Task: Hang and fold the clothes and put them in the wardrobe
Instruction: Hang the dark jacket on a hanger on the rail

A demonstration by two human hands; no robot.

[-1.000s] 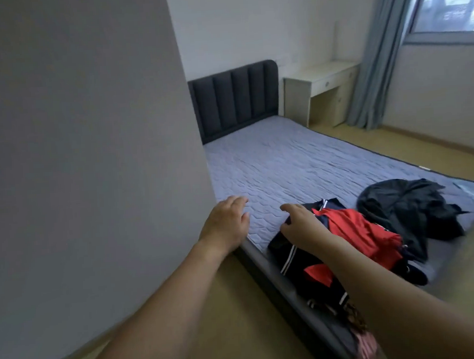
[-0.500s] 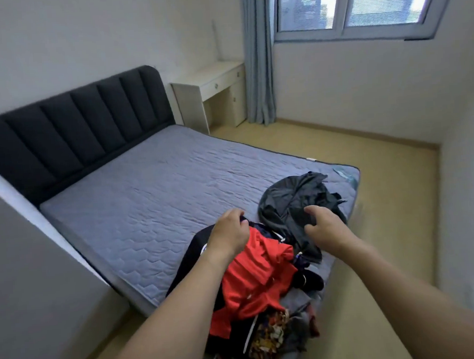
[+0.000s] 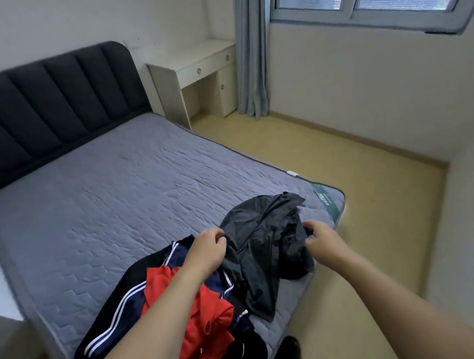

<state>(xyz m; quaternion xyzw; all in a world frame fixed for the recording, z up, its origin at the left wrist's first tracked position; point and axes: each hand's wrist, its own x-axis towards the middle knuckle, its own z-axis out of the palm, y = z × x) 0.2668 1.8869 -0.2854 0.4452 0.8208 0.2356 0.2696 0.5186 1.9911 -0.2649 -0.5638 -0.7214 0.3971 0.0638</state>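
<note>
Already both hands pinch the dark grey garment [image 3: 264, 241] at the bed's [image 3: 99, 210] corner: left hand [image 3: 207, 249] and right hand [image 3: 321, 236] at opposite edges (thin, limp, probably slippery); 2 shoulder seams seem safest.

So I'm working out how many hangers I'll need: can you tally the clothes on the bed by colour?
Dark grey: 1, the grey garment gripped by the left hand and right hand
Red: 1, the red garment
Navy with white stripes: 1, the striped jacket
Total: 3 that can be told apart; dark pieces at the mattress edge may be more.
</note>
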